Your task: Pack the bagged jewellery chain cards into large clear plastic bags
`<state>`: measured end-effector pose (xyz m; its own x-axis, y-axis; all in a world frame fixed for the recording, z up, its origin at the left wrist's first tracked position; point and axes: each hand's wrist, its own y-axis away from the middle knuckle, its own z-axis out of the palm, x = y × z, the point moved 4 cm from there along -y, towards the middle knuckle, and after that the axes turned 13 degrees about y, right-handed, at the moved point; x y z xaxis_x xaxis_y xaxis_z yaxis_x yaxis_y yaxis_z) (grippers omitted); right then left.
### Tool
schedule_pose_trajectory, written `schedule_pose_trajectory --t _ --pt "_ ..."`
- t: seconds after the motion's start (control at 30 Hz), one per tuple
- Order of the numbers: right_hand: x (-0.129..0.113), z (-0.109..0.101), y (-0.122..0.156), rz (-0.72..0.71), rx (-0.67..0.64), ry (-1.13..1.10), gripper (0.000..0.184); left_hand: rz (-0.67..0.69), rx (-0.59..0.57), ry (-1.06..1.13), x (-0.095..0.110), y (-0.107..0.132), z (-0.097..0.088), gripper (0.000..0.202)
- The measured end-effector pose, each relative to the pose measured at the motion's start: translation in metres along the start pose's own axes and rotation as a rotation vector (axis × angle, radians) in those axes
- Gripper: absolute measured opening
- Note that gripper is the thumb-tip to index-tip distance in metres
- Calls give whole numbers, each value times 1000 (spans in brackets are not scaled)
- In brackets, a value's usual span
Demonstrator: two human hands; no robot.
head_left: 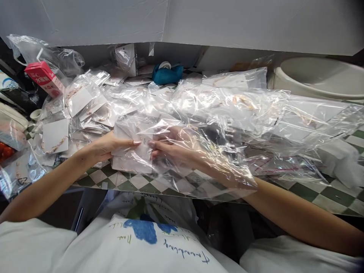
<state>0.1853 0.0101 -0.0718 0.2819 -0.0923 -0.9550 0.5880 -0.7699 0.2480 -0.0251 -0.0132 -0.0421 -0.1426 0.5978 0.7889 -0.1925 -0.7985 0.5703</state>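
Note:
My left hand [108, 146] grips the left edge of a small stack of white jewellery cards [132, 151] lying on the checked table, thumb on top. My right hand [170, 149] reaches inside a large clear plastic bag [227, 113] and pinches the same stack from the right through or under the film. The plastic covers my right hand and wrist, so its fingers show only dimly. The two hands almost touch at the thumb tips.
Many clear packets with white cards [82, 102] pile up on the left and behind. A red drink carton [44, 77] with a straw stands far left. A teal tape holder [167, 72] sits at the back, a white basin [318, 77] at right. The green-and-white checked tabletop [313, 193] shows at the front.

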Motion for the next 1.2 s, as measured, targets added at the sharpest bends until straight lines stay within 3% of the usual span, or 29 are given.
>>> schedule_pose_trajectory --t 0.17,0.3,0.37,0.43,0.5,0.63,0.8,0.9,0.97,1.03,1.07,1.13,1.2 --pt "-36 -5 5 -96 -144 35 44 141 26 113 6 6 1 35" --pt "-80 -47 15 -214 -136 249 28 283 201 213 19 14 -8 38" --pt "-95 -74 16 -170 -54 305 20 425 243 306 32 20 -14 37" --pt "-106 -97 13 -106 107 322 24 558 228 414 44 25 -20 33" --pt "-112 -107 2 -72 215 359 27 625 214 487 54 28 -24 32" --pt "-112 -87 -48 -113 185 515 23 643 237 488 59 28 -32 38" --pt "-111 -44 -123 -423 299 735 21 626 231 415 57 28 -30 51" --pt "-104 -20 -151 -347 314 1004 30 625 267 378 56 29 -30 51" --pt "-103 -12 -158 -287 370 1118 22 644 267 369 55 28 -31 49" --pt "-109 -11 -157 -266 437 1141 6 662 271 384 55 27 -32 43" --pt "-113 -15 -155 -262 467 1128 7 663 275 391 54 27 -32 40" --pt "-120 -34 -145 -286 531 1032 13 659 279 395 53 25 -31 33" --pt "-123 -62 -130 -321 499 809 14 655 266 393 52 24 -28 29"
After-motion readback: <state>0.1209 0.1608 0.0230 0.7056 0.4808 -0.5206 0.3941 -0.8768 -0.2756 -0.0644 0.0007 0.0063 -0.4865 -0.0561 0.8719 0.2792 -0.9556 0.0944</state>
